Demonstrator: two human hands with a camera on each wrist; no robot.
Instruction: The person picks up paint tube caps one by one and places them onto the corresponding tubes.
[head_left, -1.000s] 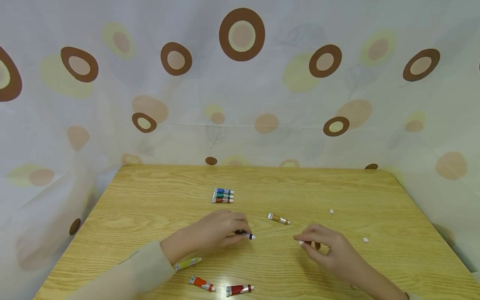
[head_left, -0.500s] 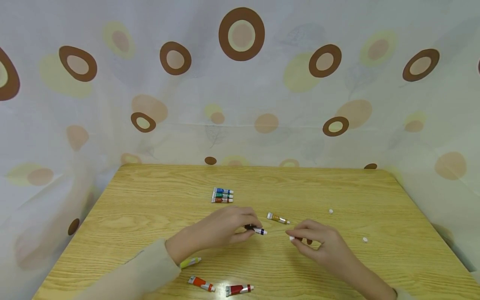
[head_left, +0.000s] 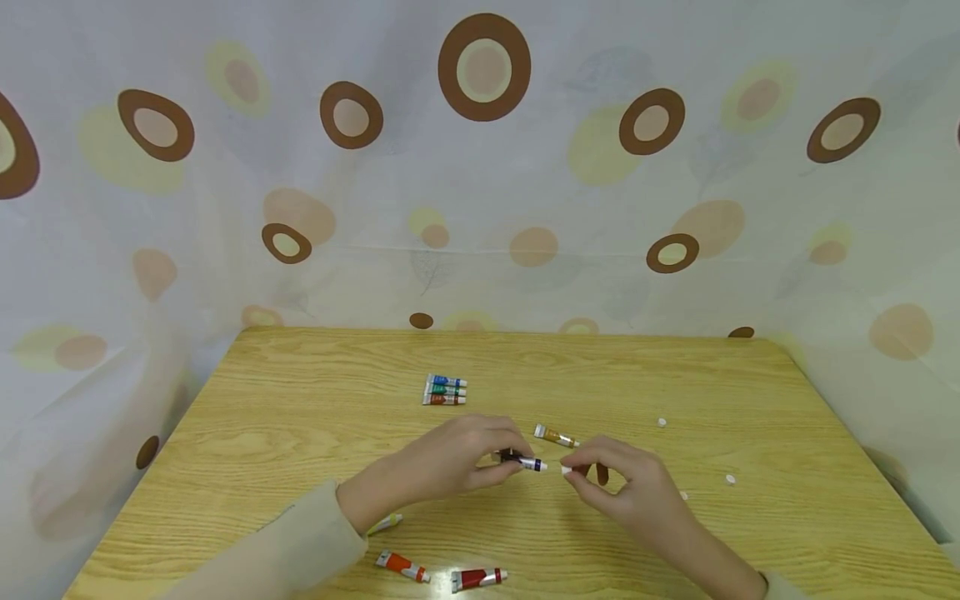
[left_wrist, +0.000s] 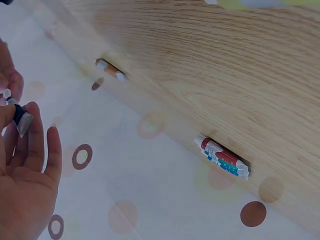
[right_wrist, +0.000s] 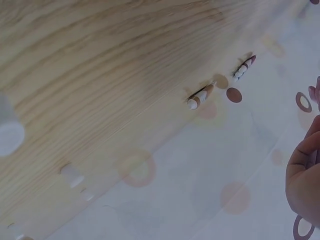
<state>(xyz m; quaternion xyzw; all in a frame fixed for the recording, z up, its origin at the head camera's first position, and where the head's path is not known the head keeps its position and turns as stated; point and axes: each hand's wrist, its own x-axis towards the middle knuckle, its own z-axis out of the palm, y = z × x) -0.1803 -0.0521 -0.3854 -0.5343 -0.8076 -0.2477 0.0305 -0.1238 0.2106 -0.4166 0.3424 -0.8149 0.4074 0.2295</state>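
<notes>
My left hand (head_left: pixel 465 454) pinches a small paint tube (head_left: pixel 532 463) with a dark purple band, its nozzle end facing right. In the left wrist view the silver end of the tube (left_wrist: pixel 23 121) shows between the fingers. A white cap (head_left: pixel 566 471) is held between thumb and fingertips of my right hand (head_left: pixel 626 479), a short gap away from the nozzle. Just behind the two hands lies an ochre paint tube (head_left: pixel 555 435), its right end close to my right fingers. My left hand hides part of the purple tube.
Blue (head_left: pixel 447 382), green (head_left: pixel 447 390) and brown (head_left: pixel 446 400) tubes lie side by side farther back. Yellow (head_left: pixel 387 522), orange (head_left: pixel 402 566) and dark red (head_left: pixel 478 579) tubes lie near the front. Loose white caps (head_left: pixel 662 422) are scattered at right. Patterned cloth (head_left: pixel 480 208) hangs around the wooden table (head_left: pixel 337 358).
My left hand has moved right with the purple tube, and my right hand has moved left with the cap, so the gap has narrowed. Another loose cap now shows beside my right wrist.
</notes>
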